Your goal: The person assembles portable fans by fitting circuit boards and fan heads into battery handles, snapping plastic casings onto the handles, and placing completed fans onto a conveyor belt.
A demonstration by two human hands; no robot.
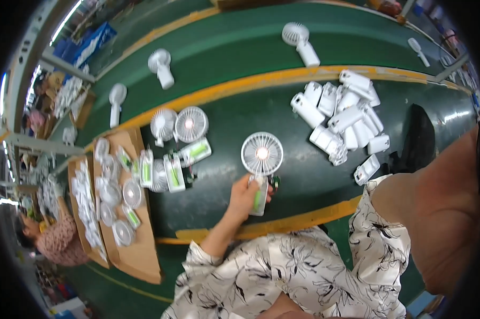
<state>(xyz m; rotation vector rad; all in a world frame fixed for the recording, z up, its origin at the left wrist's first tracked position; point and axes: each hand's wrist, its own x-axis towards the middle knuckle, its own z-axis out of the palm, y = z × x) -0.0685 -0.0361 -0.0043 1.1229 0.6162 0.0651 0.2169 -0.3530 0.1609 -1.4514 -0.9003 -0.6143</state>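
My left hand (243,198) grips the open white handle of a handheld fan (261,154), thumb across the front. The fan's round grille faces up, and a green battery cell shows in its handle, with a small circuit board at the side. My bent right arm (444,223) rises very close at the right edge; its hand lies outside the picture. Left of the held fan lie several similar fans (191,124) with open handles and green cells. To the right is a heap of white handle shells (351,114), and a single shell part (367,169) lies nearer me.
A cardboard tray (139,252) with more open fans stands at the left edge of the dark green bench (224,165). Beyond a yellow-taped edge (224,90), a green conveyor belt (226,53) carries several white fans (163,68). Another person (61,239) sits far left.
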